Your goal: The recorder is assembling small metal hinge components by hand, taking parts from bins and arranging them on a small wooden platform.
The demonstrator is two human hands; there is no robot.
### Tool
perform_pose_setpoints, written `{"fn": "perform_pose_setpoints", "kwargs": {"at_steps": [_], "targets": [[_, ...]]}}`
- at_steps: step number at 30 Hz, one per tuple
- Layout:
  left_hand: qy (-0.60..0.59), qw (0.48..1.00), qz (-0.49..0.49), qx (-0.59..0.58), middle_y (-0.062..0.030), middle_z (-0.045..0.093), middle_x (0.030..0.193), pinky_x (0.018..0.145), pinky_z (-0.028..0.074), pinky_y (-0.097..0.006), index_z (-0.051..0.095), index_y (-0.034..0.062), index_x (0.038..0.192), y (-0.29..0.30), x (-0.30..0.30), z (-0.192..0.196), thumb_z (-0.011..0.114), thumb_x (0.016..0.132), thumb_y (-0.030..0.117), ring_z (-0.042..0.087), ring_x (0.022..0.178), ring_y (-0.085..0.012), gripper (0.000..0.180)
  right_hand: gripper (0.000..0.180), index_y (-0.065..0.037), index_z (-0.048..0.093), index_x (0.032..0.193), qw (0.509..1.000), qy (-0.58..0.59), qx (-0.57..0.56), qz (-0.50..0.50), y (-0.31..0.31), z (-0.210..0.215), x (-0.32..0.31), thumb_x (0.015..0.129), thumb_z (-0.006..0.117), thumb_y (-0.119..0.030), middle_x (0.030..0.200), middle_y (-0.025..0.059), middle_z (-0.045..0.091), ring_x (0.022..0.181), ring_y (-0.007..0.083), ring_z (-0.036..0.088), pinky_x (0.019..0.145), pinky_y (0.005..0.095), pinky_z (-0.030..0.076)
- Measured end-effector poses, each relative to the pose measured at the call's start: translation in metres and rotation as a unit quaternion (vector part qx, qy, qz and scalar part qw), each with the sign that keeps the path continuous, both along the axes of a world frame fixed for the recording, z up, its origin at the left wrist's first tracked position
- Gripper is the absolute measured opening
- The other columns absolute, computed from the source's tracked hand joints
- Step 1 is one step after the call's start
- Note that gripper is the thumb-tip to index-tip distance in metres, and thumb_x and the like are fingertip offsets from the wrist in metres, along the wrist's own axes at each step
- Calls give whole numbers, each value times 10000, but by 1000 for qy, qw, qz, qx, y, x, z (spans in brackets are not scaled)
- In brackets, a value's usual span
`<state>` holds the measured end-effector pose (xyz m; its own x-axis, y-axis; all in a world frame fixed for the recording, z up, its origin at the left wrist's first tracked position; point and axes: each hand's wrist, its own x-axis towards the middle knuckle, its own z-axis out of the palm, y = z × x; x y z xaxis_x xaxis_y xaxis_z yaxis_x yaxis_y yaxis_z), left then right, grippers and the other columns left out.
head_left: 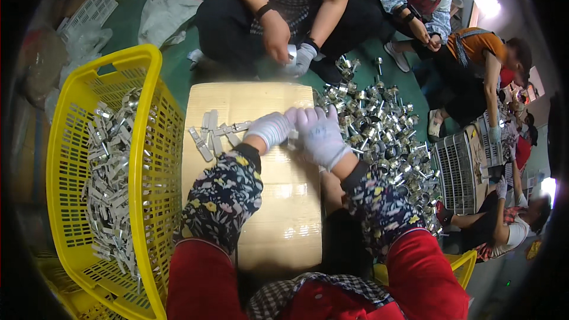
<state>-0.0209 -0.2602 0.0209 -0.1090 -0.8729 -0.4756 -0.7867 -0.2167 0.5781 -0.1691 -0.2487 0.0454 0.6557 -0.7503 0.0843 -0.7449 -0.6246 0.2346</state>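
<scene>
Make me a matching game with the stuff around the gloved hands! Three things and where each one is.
Things:
1. yellow basket
2. cardboard box
3. pile of shiny metal fittings

Places:
A. under the left hand and right hand
B. on the green floor, right of the box
C. left of the box, full of flat metal pieces

Pairs: 1-C, 2-A, 3-B

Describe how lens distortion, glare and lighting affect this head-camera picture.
In the head view, the fisheye lens bends the yellow plastic basket and blacks out the corners; glare shines off the taped tan cardboard box; bright light blows out the upper right; the heap of small shiny metal fittings glints.
</scene>
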Motion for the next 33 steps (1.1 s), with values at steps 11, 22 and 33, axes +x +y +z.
{"fn": "perform_pose_setpoints", "kwargs": {"at_steps": [11, 22, 33], "targets": [[14, 993, -21, -115, -192, 594, 1056, 879, 401, -441, 535, 95, 1113, 17, 0, 13, 144, 929, 449, 552, 982, -363, 558, 620, -58, 587, 1040, 964, 88, 241, -65, -41, 33, 22, 541, 739, -394, 1033, 125, 590, 1020, 279, 551, 892, 408, 392], [24, 998, -7, -60, -204, 585, 1085, 895, 396, -429, 542, 76, 1129, 13, 2, 19, 143, 926, 468, 539, 1020, -356, 595, 767, -7, 577, 1039, 960, 75, 259, -70, -44, 35, 25, 464, 785, -469, 1050, 176, 581, 1023, 321, 545, 895, 401, 403], [-28, 998, -47, -35, -197, 562, 1142, 940, 371, -413, 552, 41, 1128, 89, -11, 31, 126, 927, 466, 514, 1073, -347, 634, 564, -50, 651, 1001, 924, 127, 355, -64, 27, 58, 16, 543, 745, -365, 1020, 140, 640, 942, 304, 616, 868, 401, 432]]}}
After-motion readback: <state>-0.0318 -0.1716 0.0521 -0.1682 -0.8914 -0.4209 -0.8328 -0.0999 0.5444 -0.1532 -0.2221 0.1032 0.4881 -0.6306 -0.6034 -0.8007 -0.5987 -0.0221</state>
